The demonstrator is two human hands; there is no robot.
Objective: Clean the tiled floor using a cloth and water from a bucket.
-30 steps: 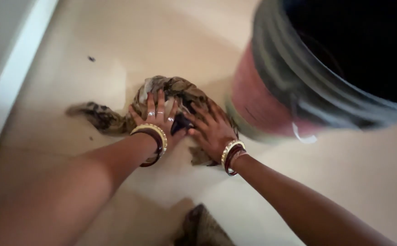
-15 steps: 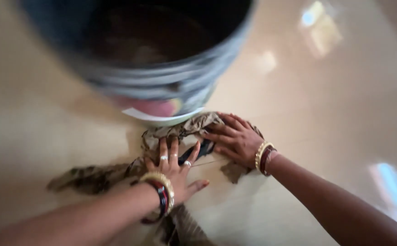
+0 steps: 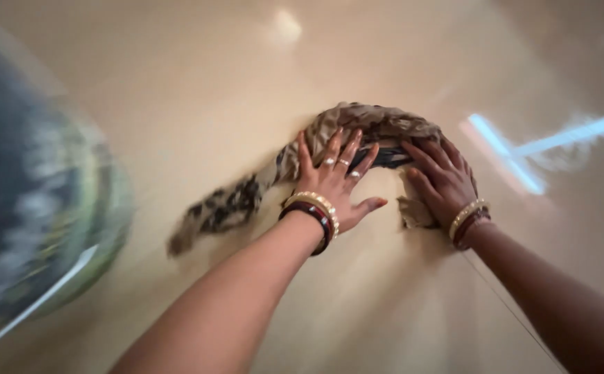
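Head view: a crumpled brown-and-tan mottled cloth rag [image 3: 357, 131] lies on the glossy beige tiled floor [image 3: 198, 83], bunched in an arc under both palms, its long tail trailing down-left toward a blurred dark round bucket [image 3: 31, 208] at the left edge

Left hand [image 3: 333, 181]: flat, fingers spread and pointing up-frame, pressing the rag's middle; rings and gold-and-red bangles at the wrist; closes on nothing

Right hand [image 3: 442, 181]: flat on the rag's right end, fingers together and angled up-left; bangles at the wrist; pressing, not pinching

Relation: rag's long axis runs left-right ahead of the fingertips; the loose tail lies nearer the left hand. Both forearms reach forward, converging

Pale blue light streaks [image 3: 523, 156] cross the floor at right
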